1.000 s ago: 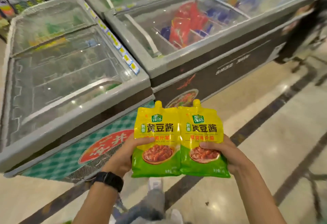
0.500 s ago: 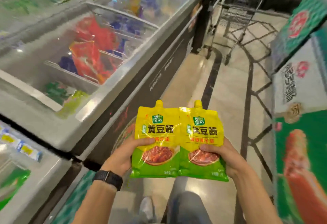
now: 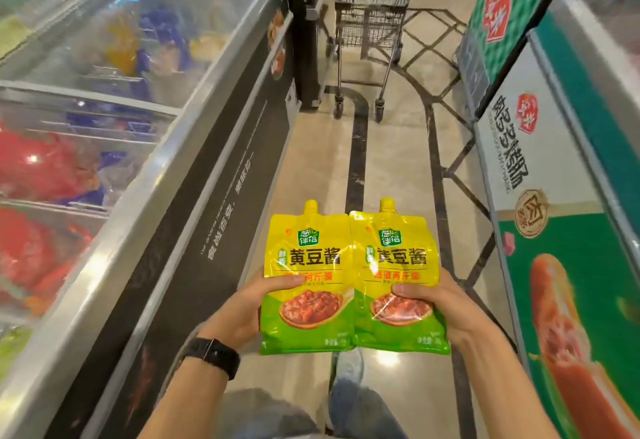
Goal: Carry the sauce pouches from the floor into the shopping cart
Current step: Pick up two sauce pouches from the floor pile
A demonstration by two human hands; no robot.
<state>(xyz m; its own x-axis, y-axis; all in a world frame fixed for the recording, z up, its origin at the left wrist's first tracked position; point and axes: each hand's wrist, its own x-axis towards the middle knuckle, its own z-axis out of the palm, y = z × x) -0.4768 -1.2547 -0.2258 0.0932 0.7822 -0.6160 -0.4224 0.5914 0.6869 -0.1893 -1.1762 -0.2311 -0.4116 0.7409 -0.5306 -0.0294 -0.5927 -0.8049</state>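
A long chest freezer (image 3: 145,147) with sliding glass lids and a dark front panel runs down the left of the aisle; a second freezer (image 3: 561,196), printed green and white, flanks the right. Between them lies a glossy tiled floor (image 3: 391,168) crossed by dark inlay lines. At the far end of the aisle, well apart from the person, stands the shopping cart (image 3: 370,23), a grey wire basket on small wheels.

Both sauce pouches are off the floor and held upright at chest height, side by side with their inner edges touching. The left pouch (image 3: 308,265) sits in the left hand (image 3: 249,310), the right pouch (image 3: 394,265) in the right hand (image 3: 446,303). Each grip is closed around a pouch's lower outer edge, thumb pressed flat on the front, fingers hidden behind.

The pouches are shiny yellow-and-green film with a small capped spout on top and a flat bottom seam. They look full and plump, so probably fairly heavy for their size, soft and yielding under pressure, and the slick film could slide in a loose hold. Holding low with support underneath seems sound; the spout neck would be the only stiff point to pinch. A dark watch (image 3: 211,357) bands the left wrist.
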